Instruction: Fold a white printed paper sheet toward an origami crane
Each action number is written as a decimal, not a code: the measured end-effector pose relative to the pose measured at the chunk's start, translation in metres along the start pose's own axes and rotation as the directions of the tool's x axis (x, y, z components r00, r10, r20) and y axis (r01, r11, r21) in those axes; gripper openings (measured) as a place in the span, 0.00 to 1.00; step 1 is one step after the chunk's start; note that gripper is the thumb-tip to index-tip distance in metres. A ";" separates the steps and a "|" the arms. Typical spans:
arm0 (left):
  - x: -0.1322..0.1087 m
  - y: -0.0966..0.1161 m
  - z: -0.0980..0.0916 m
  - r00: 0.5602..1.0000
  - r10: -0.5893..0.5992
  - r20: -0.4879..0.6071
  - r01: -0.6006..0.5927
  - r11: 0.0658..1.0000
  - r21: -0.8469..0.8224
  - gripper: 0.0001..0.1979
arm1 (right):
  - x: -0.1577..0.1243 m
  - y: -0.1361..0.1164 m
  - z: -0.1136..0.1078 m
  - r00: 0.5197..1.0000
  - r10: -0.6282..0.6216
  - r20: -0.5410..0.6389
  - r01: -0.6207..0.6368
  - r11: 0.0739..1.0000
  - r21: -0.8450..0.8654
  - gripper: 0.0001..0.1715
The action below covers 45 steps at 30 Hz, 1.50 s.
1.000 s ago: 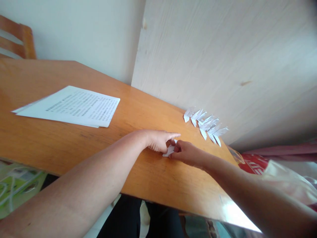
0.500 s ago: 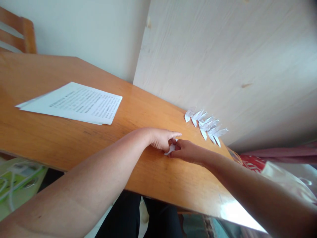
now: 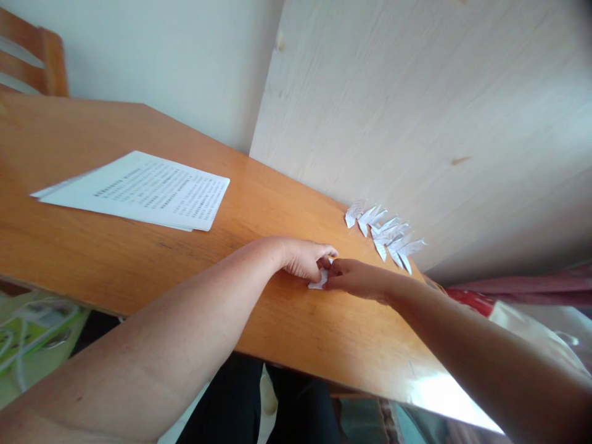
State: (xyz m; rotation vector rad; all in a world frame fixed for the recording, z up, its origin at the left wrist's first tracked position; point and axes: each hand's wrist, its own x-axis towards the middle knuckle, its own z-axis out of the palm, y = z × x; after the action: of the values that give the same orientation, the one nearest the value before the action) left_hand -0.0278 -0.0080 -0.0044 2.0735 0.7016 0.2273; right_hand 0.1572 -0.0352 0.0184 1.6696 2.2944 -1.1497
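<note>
Grip's pinched on a small white folded-paper piece [image 3: 317, 283] from both sides, left hand [image 3: 306, 258] and right hand [image 3: 355, 279] meeting over it on the glossy orange-brown wooden desk [image 3: 287, 330]. Pointy, creased white paper shapes [image 3: 389, 234] line the far edge.

Left fingers [image 3: 327, 249] now more bent

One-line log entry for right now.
left hand: touching small white paper | right hand: touching same paper | folded papers: beyond hands | printed sheets: on table, leftward
</note>
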 end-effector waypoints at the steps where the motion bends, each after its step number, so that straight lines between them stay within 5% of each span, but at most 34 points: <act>1: 0.000 0.000 0.000 1.000 0.011 0.003 -0.011 1.000 0.000 0.40 | 0.000 0.001 0.000 1.000 0.008 -0.010 -0.008 1.000 0.000 0.15; 9: -0.005 0.006 0.000 0.998 0.003 -0.067 0.012 0.973 0.230 0.39 | -0.001 -0.003 -0.008 0.998 0.061 -0.005 -0.062 0.997 -0.039 0.08; 23: -0.009 0.007 0.000 0.994 -0.043 -0.103 0.068 0.966 0.250 0.39 | -0.012 0.009 -0.031 0.961 0.260 -0.091 -0.274 0.936 -0.221 0.14; 45: -0.011 0.001 -0.001 0.995 -0.032 -0.091 0.053 0.971 0.233 0.35 | -0.013 0.039 -0.039 0.994 0.108 0.018 -0.107 0.992 -0.067 0.08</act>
State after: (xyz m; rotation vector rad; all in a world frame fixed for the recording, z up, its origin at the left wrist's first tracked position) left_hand -0.0371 -0.0138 -0.0018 2.2814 0.8597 0.2196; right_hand 0.2092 -0.0168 0.0321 1.7246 2.1751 -1.0531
